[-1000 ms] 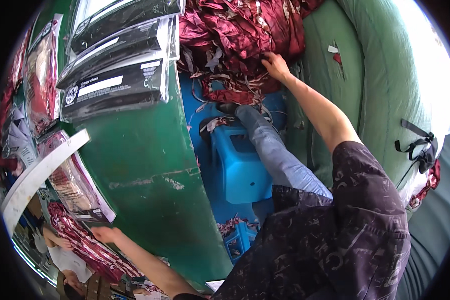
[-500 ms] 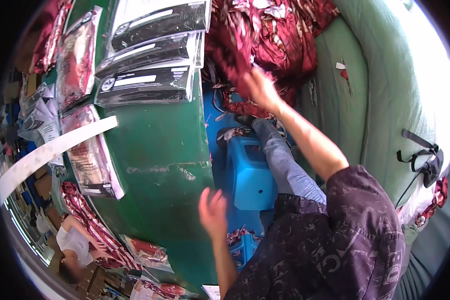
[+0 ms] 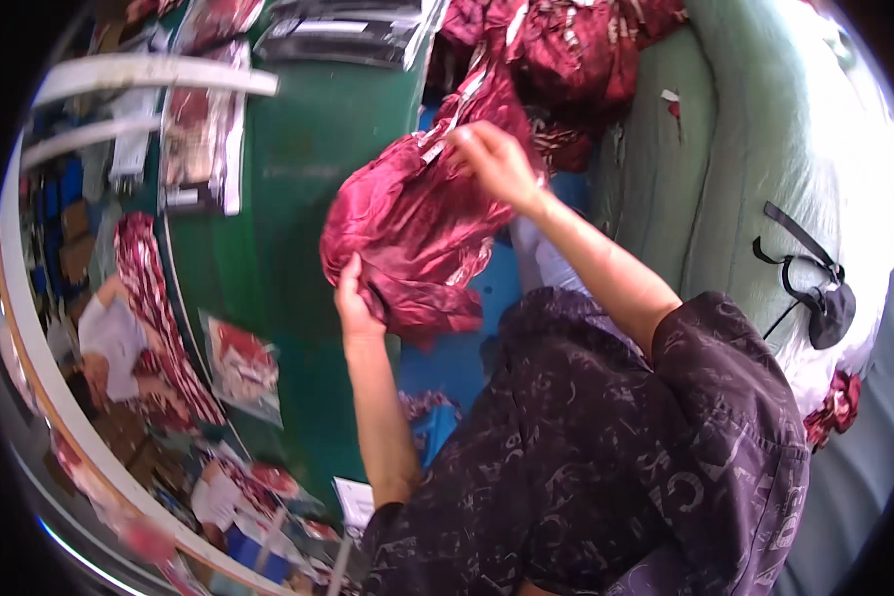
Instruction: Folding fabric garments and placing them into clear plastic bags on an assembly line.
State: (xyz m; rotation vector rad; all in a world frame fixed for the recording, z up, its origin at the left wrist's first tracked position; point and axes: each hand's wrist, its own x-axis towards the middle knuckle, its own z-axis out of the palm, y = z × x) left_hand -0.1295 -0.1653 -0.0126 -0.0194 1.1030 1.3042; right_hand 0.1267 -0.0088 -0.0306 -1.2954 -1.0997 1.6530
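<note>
A dark red satin garment (image 3: 407,219) with pale trim hangs bunched over the right edge of the green table (image 3: 278,238). My left hand (image 3: 360,303) grips its lower left side, thumb on the near face and the other fingers hidden behind the cloth. Higher up, my right hand (image 3: 492,164) is closed at the garment's upper part beside a small whitish strip; its fingertips are partly blurred. The cloth's upper end reaches toward a big heap of similar red satin garments (image 3: 576,60) beyond the table edge.
Black flat packages (image 3: 343,35) lie at the table's far end, clear-bagged red garments (image 3: 243,363) along its left side. Large green wrapped bales (image 3: 656,179) stand at the right, with a black strapped item (image 3: 824,308) on top. People (image 3: 109,338) work at the left.
My right hand has pulled a red garment from the heap toward me over the table edge. My left hand has gone from open to gripping it. The view has shifted.
</note>
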